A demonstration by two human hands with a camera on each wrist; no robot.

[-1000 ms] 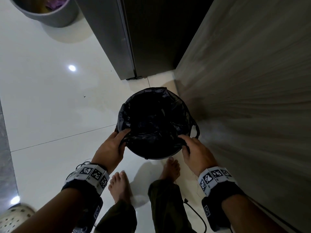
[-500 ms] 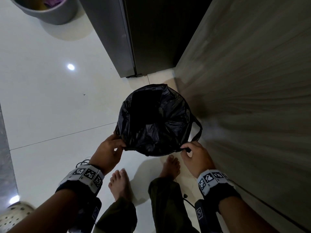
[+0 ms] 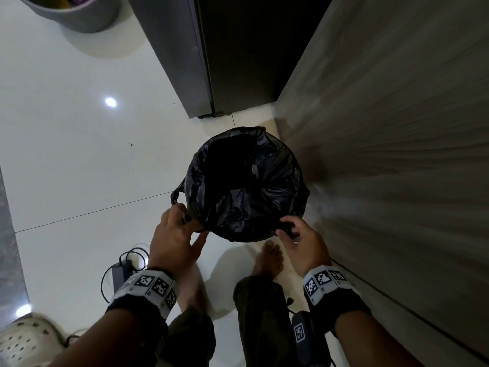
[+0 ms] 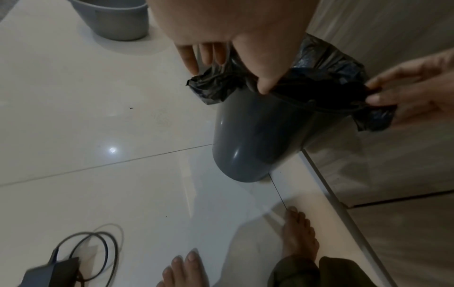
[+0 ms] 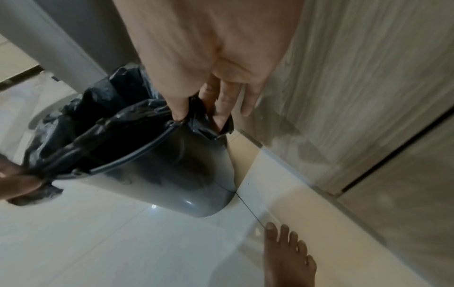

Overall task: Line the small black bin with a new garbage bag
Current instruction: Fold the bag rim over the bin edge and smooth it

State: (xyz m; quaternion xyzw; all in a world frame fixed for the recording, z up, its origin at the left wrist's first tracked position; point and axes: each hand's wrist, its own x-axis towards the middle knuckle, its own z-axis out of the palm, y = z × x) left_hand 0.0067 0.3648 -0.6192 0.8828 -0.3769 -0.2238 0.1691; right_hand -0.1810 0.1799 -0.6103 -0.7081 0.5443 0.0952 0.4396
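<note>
The small dark bin [image 4: 250, 136] stands on the white tile floor against a wooden panel. A crumpled black garbage bag [image 3: 238, 202] sits in its mouth and is folded over the far rim. At the near left rim my left hand [image 3: 182, 223] grips the bag's edge, thumb on top [image 4: 265, 85], and a bag handle loop [image 3: 176, 194] sticks out beside it. At the near right rim my right hand [image 3: 288, 229] pinches the other bag handle between thumb and fingers [image 5: 218, 116]. The bin's inside is hidden by the bag.
A grey bucket [image 3: 76, 14] stands at the far left. A tall dark appliance [image 3: 211, 62] is behind the bin and a wooden panel [image 3: 383, 141] runs along the right. A power adapter with cable [image 3: 121, 271] lies by my bare feet [image 3: 267, 258].
The bag, bulging above the bin half a second ago, now sits lower across the mouth. Both hands have shifted along the near rim; the handle loop now shows on the left.
</note>
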